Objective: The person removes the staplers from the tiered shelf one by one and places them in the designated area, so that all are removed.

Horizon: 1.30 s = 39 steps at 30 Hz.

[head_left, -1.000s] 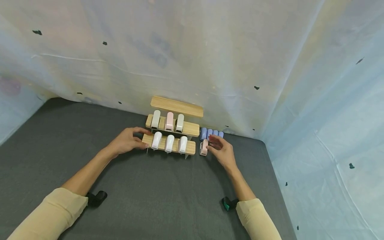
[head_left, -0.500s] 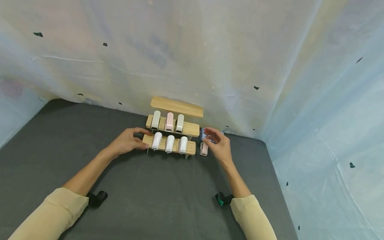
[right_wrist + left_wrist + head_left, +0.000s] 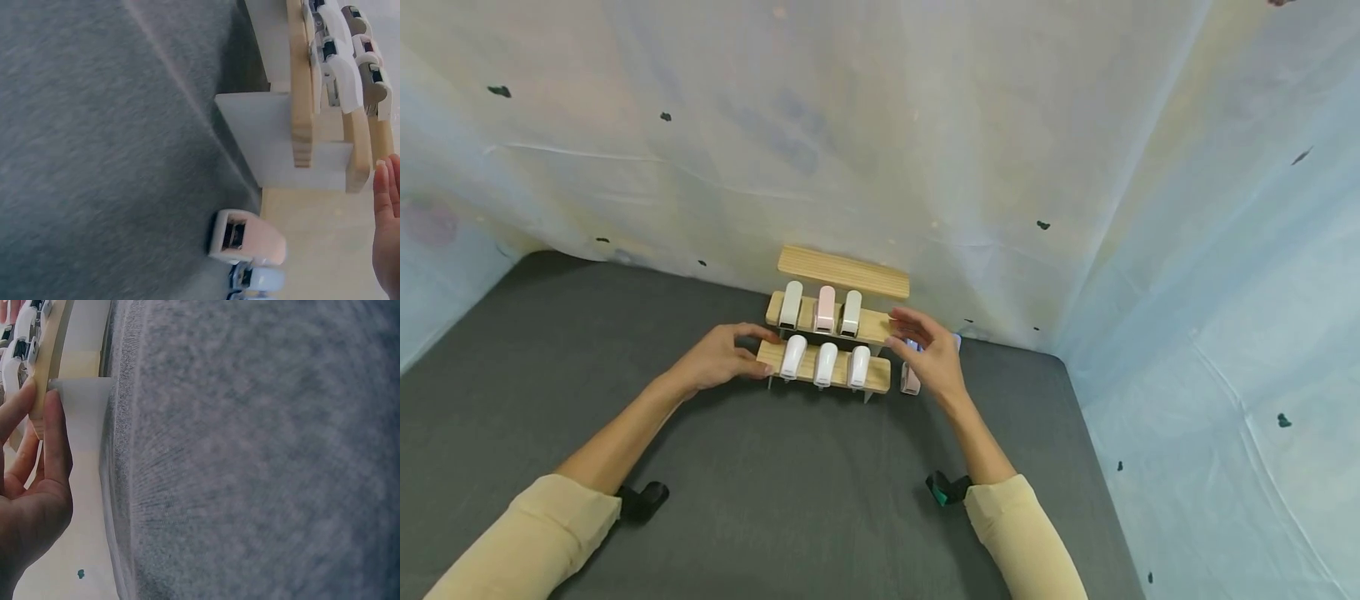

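My left hand pinches the left end of the lowest board of a three-tier wooden display stand; the left wrist view shows thumb and fingers on both faces of the board. My right hand is at the right end of the middle board, fingers fairly straight and apart. In the right wrist view its fingertips are right by the board ends. White staplers line the lowest board. A pink stapler sits between two grey-green staplers on the middle board. The top board carries nothing.
On the dark cloth right of the stand lies another pink stapler, partly behind my right hand in the head view. Small blue staplers stand beside it. A pale draped curtain rises close behind the stand.
My right hand has moved left and slightly away from me, from beside the loose pink stapler to the middle board's right end. My left hand keeps its hold on the stand.
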Tool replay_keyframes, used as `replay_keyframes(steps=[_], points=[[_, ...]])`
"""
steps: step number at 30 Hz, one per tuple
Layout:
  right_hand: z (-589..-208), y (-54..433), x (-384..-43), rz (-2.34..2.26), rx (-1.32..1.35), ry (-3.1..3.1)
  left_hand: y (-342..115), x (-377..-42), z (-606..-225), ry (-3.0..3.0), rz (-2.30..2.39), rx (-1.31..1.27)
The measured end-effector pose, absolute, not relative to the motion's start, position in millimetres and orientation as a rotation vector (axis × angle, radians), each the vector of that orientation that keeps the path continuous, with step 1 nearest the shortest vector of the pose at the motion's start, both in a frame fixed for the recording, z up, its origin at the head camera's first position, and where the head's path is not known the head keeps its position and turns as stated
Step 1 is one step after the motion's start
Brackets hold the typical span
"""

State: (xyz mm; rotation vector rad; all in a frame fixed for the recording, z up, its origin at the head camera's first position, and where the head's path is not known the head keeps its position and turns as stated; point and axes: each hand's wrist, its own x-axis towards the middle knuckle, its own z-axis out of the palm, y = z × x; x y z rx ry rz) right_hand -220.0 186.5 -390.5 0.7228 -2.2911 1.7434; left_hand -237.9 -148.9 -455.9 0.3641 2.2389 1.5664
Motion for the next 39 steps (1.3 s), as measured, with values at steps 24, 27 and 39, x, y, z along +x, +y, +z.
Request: replay_keyframes(steps=[24,27,39], points=[[-367.1,154.5,-235.1,1.771,0.788,-2.520,-149.5,-236.5,-458.3,2.215,1.593,0.366],[-366.3,151.6,-236.5,1.761,0.781,-2.546,-149.7,-236.5,-458.9,2.216,1.591,0.362],[-366.9,143.0,-241.7,1.672,0.724,-2.635,-149.5,-238.1,-457.5,2.230,1.584,0.348]])
